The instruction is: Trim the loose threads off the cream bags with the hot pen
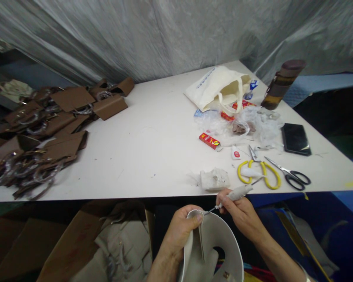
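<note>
My left hand [179, 227] pinches the upper edge of an off-white leather-like bag [231, 243], held below the table's front edge. The bag is curled open, with an oval cut-out and a small metal fitting inside. Wrapped round the pale handle of an awl [237, 194] are the fingers of my right hand [242, 215]. The awl's thin metal shaft points left and meets the bag's rim beside my left thumb. Whether its tip has gone through the material I cannot tell. Just beyond my right hand lies a whitish wrapped block [214, 179].
Yellow-handled scissors [264, 172], black-handled scissors [291, 174], a phone [296, 139] and a bottle [282, 86] lie or stand at right. A cloth tote [214, 88] and plastic bags [261, 125] are behind. Brown bag pieces [73, 100] cover the left; a carton [73, 239] sits below.
</note>
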A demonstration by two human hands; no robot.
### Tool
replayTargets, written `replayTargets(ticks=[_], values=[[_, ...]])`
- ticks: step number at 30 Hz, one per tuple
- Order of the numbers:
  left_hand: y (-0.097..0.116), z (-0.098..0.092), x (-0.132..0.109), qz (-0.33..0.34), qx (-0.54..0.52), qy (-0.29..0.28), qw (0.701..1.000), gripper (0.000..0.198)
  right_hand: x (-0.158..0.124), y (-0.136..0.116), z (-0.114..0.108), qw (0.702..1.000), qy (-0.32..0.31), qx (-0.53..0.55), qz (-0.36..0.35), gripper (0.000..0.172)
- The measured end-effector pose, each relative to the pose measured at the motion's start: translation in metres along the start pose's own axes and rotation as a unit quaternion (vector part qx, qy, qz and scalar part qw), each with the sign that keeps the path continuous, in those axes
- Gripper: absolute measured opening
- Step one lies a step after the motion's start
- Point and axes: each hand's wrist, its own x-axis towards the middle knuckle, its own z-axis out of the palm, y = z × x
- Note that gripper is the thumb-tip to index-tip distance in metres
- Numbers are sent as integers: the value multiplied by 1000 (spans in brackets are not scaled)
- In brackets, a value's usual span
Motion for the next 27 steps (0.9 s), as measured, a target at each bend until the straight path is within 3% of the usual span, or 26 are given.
replayTargets(ticks=[13, 18, 23, 27], values=[[-2, 9, -4, 11, 6, 16, 1000, 54, -2, -1, 5, 1000, -7, -16, -26, 43], [-13, 5, 1, 31, 6, 32, 999, 48, -8, 1, 6, 998, -11, -40, -41, 38], [-19, 1, 2, 44, -8, 30, 999, 44, -16, -3, -3, 985, -101, -72, -116, 35], [-17, 5, -3, 43, -16, 19, 999, 41, -21, -9, -16, 933, -183, -197, -239, 23]])
